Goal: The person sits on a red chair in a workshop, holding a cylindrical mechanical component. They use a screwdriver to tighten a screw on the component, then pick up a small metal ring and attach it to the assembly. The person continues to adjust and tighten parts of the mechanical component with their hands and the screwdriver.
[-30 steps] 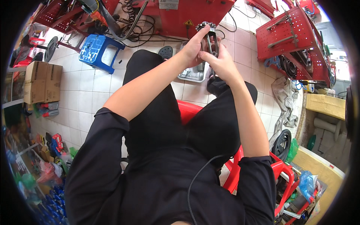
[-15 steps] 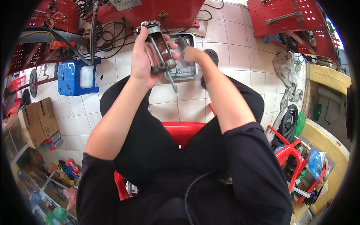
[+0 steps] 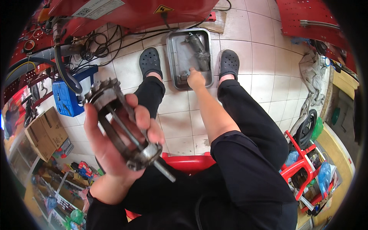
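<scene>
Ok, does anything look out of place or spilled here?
Yes: black cables lie tangled on the tiled floor near the red machine, and a grey cloth lies crumpled at right, both untidy. No floor spill is visible.

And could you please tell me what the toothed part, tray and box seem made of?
Toothed part: probably steel, worn, given its grey sheen and dark stains. Tray: likely stainless steel, smooth, with bright glints on its rim. Box: apparently cardboard, matt, by its brown faces.
</scene>
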`<state>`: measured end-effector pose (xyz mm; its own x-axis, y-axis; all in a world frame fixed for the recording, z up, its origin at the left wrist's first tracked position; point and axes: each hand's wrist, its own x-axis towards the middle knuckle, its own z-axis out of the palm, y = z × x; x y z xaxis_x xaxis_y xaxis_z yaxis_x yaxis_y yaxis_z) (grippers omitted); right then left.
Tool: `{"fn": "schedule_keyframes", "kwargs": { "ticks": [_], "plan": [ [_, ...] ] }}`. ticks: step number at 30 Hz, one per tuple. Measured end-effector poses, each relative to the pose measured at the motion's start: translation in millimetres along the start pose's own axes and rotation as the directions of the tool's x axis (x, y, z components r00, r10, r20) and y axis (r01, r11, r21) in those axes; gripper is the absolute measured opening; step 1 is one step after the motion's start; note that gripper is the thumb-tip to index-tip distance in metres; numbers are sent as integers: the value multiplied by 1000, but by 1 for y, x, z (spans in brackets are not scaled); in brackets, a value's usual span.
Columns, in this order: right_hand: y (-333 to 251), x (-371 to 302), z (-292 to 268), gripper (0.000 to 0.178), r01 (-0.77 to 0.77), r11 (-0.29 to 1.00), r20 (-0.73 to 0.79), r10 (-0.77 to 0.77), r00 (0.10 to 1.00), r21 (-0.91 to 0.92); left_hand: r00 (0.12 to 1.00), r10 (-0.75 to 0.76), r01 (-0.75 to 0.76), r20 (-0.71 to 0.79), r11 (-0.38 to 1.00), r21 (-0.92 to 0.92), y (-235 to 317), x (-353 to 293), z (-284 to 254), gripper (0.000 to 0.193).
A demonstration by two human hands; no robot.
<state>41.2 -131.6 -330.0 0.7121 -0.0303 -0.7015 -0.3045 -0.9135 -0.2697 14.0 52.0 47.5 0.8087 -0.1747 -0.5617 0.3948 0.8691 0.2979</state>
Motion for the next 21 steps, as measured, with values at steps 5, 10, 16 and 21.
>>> {"fn": "schedule_keyframes", "kwargs": {
  "ticks": [5,10,16,21],
  "plan": [
    [5,26,25,20,7,993,69,1,998,-116,991,-9,4,-132,999,-39,-1,5,15,67],
    [24,33,39,19,3,998,12,-2,1000,-59,989,-16,11,-147,999,-34,-3,8,15,69],
    [30,31,41,19,149,980,-87,-138,987,134,987,-60,51,-152,997,-62,-6,3,12,72],
    [16,37,37,20,279,891,-43,-283,958,357,986,-82,70,-148,994,-89,-8,3,11,74]
  ]
}}
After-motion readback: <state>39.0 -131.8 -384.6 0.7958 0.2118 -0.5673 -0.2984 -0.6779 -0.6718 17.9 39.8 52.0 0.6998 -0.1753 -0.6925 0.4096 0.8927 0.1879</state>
